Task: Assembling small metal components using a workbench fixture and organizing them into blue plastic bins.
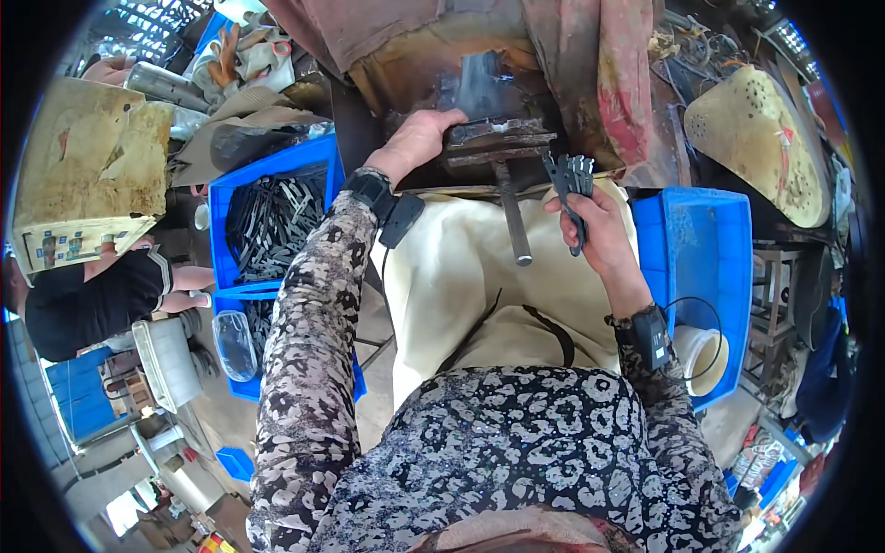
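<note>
My left hand [417, 144] reaches to the left end of a dark, worn metal fixture [493, 134], thumb pointing toward it. Its fingers look curled, and what they grip, if anything, is hidden. A round metal bar [512, 217] sticks out of the fixture toward me. To the right of this bar, my right hand [599, 226] is closed round a fanned bunch of black, flat, narrow pieces [570, 175], their notched ends pointing up. Behind the fixture is a greyish-blue, blurred patch [481, 83], too unclear to name.
At my left a blue crate [221, 230] holds many dark strips, with a clear plastic container [234, 346] by it. A blue bin [737, 267] with a white bucket [701, 358] stands right. Reddish cloths [627, 83] hang beside the fixture. Another person [92, 300] is far left.
</note>
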The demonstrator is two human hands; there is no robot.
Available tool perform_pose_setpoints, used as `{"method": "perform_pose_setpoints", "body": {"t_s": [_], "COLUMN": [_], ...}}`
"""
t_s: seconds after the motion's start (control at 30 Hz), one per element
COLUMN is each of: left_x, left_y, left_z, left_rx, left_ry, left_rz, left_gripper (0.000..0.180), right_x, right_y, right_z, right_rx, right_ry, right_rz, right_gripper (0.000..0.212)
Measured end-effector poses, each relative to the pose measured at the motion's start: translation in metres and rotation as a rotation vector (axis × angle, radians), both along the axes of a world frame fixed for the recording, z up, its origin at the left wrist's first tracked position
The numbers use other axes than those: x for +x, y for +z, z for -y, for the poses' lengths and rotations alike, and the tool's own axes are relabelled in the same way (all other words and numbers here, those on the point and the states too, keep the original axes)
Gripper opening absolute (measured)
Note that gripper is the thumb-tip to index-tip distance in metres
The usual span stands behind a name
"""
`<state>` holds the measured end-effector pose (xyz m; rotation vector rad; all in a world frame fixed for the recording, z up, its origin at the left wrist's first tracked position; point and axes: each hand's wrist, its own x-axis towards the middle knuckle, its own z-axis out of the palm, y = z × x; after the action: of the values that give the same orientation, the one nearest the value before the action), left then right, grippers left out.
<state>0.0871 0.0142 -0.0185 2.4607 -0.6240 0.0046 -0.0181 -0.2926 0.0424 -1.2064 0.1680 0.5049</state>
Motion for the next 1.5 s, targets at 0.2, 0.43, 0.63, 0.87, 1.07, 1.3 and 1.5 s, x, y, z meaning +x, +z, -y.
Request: {"method": "perform_pose_setpoints", "body": {"t_s": [0.2, 0.43, 0.63, 0.87, 1.07, 1.3, 1.5], "left_x": [-0.004, -0.031, -0.119, -0.144, -0.105, -0.073, -0.124], "left_y": [0.013, 0.044, 0.094, 0.079, 0.109, 0.132, 0.095], "left_z": [-0.002, -0.001, 0.068, 0.082, 0.071, 0.065, 0.079], "left_rx": [0.154, 0.207, 0.072, 0.061, -0.013, -0.179, -0.075], "left_ry": [-0.014, 0.209, -0.098, -0.277, 0.009, 0.145, -0.080], "left_rz": [-0.007, 0.085, 0.444, 0.379, 0.408, 0.311, 0.484], "left_gripper": [0.038, 0.038, 0.040, 0.035, 0.034, 0.028, 0.028], "right_x": [0.000, 0.002, -0.002, 0.004, 0.003, 0.002, 0.005], "right_y": [0.006, 0.019, 0.018, 0.022, 0.022, 0.019, 0.008], "right_z": [-0.002, -0.005, 0.004, 0.005, 0.015, 0.011, 0.019], "right_rx": [0.029, 0.030, 0.053, 0.046, 0.076, 0.072, 0.087], "right_ry": [0.038, 0.021, -0.043, -0.049, -0.094, -0.043, -0.109], "right_rz": [0.007, 0.101, 0.099, 0.118, 0.124, 0.108, 0.098], "right_gripper": [0.013, 0.015, 0.016, 0.016, 0.013, 0.011, 0.011]}}
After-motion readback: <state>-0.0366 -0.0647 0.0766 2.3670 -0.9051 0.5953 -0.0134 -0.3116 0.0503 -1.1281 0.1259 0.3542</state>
